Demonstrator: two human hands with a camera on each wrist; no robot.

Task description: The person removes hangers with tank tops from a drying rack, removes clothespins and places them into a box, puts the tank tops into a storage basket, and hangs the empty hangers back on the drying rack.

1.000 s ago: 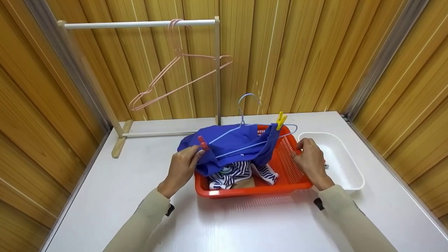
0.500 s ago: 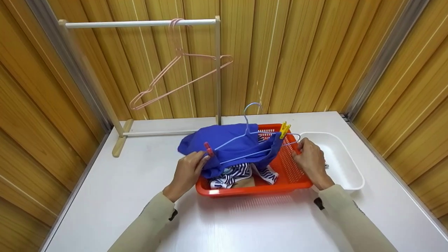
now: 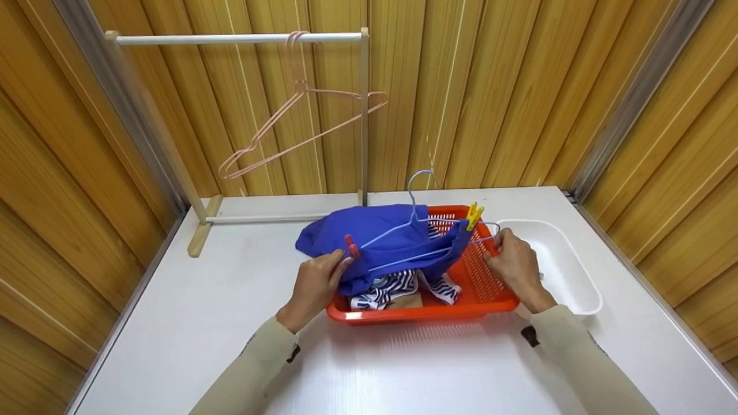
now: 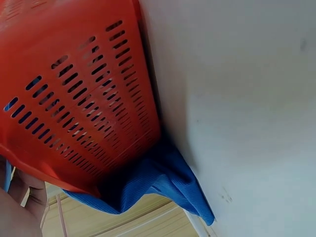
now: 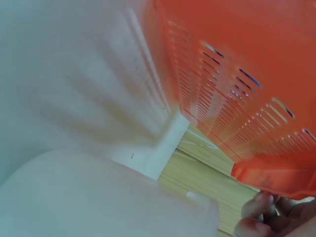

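A light-blue wire hanger [image 3: 413, 214] lies tilted over the red plastic basket [image 3: 426, 314]. A blue garment [image 3: 369, 222] is clipped to it by a red clothespin [image 3: 351, 246] on the left and a yellow clothespin [image 3: 474, 217] on the right. My left hand [image 3: 316, 282] pinches the hanger's left end, with some of the cloth, beside the red clothespin. On the right, my right hand [image 3: 518, 268] grips the basket's rim [image 5: 276, 180], its fingertips close to the hanger's right end. Striped clothing [image 3: 398, 285] lies in the basket, partly covered by the blue garment.
Pink hangers [image 3: 300, 86] hang from the white bar of a drying rack [image 3: 242, 39] at the back left. A white tub [image 3: 568, 271] stands right of the basket, partly behind my right hand. Wood-patterned walls [image 3: 507, 98] enclose the white table [image 3: 242, 288].
My left hand has moved right and slightly down, carrying the hanger and clipped garment edge. The hanger's right end has come close to my right hand, which stays on the basket.
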